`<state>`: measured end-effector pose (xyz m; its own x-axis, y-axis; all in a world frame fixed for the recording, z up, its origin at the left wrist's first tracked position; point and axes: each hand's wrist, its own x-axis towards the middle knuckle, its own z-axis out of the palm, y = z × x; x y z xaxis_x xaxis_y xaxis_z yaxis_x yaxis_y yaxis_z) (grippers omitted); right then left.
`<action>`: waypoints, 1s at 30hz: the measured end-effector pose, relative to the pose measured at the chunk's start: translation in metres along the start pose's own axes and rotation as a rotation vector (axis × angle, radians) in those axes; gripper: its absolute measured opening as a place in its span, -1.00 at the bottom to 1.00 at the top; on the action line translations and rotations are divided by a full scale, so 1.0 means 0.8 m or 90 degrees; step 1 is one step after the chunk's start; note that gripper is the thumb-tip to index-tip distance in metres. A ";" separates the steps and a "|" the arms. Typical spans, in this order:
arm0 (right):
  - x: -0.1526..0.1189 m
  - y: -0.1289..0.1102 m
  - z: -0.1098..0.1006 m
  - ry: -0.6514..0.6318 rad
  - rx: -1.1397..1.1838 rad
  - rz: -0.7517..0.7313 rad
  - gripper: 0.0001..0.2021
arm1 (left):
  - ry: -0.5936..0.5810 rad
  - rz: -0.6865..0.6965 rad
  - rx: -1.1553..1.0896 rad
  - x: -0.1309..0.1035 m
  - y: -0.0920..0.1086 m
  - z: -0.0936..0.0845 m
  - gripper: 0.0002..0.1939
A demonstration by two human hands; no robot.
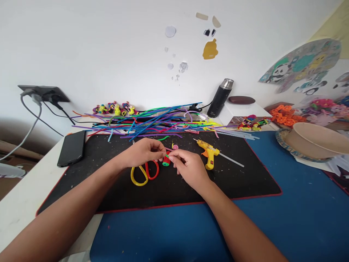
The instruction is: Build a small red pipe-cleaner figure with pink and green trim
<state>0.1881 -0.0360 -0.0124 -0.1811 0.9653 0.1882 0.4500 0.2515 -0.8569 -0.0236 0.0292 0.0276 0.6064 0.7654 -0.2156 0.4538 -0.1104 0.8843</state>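
Left of a capped flask [220, 98], contents hidden, both hands [145, 151] [189, 167] pinch a small green piece [167, 155] above the mat [174, 194].

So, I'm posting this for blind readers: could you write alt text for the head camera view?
A person's left hand and right hand meet at the fingertips around a tiny green piece, above a black mat. Yellow-and-red-handled scissors and a yellow glue gun lie nearby, with colorful pipe cleaners heaped behind.
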 end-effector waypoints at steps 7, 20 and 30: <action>0.001 0.001 -0.004 -0.052 -0.041 -0.028 -0.84 | -0.049 0.002 0.082 -0.005 0.003 -0.002 -0.82; 0.000 0.001 -0.002 -0.048 -0.042 -0.016 -0.89 | -0.010 0.010 0.084 -0.002 0.002 -0.001 -0.77; 0.000 0.003 -0.003 -0.062 -0.052 -0.034 -0.88 | -0.046 0.009 0.055 0.000 -0.001 0.001 -0.81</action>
<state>0.1913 -0.0353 -0.0132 -0.2891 0.9401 0.1807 0.5065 0.3104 -0.8044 -0.0233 0.0288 0.0266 0.6566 0.7164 -0.2359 0.4977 -0.1766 0.8492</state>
